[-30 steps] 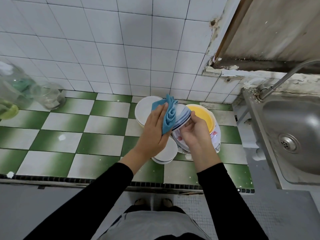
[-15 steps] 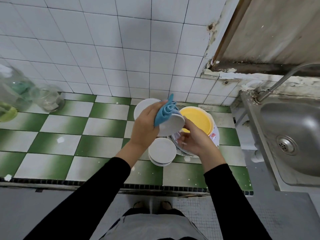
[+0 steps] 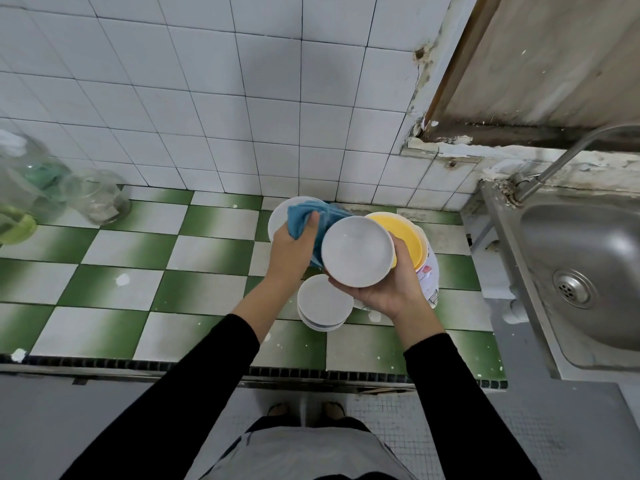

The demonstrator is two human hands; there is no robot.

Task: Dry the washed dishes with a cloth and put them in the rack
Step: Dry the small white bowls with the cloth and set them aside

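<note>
My right hand (image 3: pixel 388 289) cups a small white bowl (image 3: pixel 356 251) from below, its inside facing up at me. My left hand (image 3: pixel 294 247) grips a bunched blue cloth (image 3: pixel 304 216) just left of the bowl, and part of the cloth hangs behind the bowl's left rim. Below the held bowl a short stack of white bowls (image 3: pixel 323 303) stands on the green and white tiled counter (image 3: pixel 194 292). A white plate (image 3: pixel 278 216) lies behind my left hand. A yellow bowl (image 3: pixel 405 233) sits on a white patterned container (image 3: pixel 429 275) to the right.
A steel sink (image 3: pixel 581 271) with a tap (image 3: pixel 568 157) is at the right. Glass jars (image 3: pixel 97 199) stand at the far left of the counter by the white tiled wall. The counter's front edge runs just before my body.
The bowl has turned from edge-on to face up in my right hand. My left hand drew the cloth out to the left of the bowl.
</note>
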